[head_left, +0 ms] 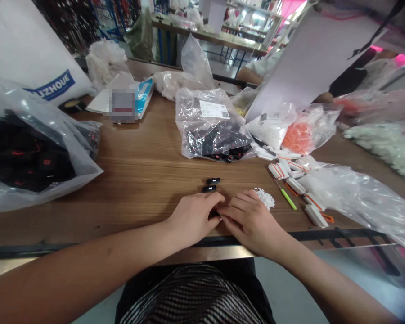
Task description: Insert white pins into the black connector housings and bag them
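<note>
My left hand (194,219) and my right hand (251,221) meet close to the table's front edge, fingertips touching. Both are closed in a pinch; a dark spot shows between them, but what they hold is hidden. Just beyond the left fingers lie two small black plastic parts with white marks, a farther part (213,181) and a nearer part (209,188). A pile of tiny white pieces (265,198) lies beside the right hand's knuckles. Farther right is a thin tool with a lime-green handle (288,199).
White-and-orange plastic pieces (314,216) lie at right by a clear bag (361,193). A bag of black parts (216,126) sits ahead, a larger one (30,153) at left. Behind are a booklet (143,96), a bag of white pieces (272,126) and a slanted white panel (310,58).
</note>
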`<state>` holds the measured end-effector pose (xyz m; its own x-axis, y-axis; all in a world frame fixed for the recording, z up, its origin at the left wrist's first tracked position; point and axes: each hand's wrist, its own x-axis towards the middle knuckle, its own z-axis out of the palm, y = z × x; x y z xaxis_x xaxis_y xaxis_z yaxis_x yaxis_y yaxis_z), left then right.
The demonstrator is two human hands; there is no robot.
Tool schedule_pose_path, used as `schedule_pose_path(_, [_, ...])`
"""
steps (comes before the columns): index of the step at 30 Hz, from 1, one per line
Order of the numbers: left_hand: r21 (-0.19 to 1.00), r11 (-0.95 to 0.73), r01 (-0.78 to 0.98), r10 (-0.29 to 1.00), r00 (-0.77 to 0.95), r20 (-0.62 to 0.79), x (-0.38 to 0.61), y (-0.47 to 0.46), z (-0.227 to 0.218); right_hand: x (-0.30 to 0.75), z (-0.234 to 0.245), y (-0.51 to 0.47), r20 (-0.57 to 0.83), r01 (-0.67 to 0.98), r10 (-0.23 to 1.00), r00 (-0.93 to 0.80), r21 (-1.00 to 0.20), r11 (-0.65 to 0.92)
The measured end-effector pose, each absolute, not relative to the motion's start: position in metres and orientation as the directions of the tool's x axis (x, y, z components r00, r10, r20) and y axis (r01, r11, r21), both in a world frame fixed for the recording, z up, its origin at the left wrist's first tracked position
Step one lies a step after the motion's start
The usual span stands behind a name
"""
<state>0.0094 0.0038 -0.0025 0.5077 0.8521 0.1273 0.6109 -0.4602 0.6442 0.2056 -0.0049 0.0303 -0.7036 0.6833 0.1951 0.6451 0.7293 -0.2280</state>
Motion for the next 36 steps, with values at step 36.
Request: schedule_pose_path(36, [0.666,-0.476,0.575,0.840,0.521,0.151,0.009,0.003,-0.001,0.212,0.020,-0.007,0.280,0.641,0.792,-0.543,-0.471,0.606])
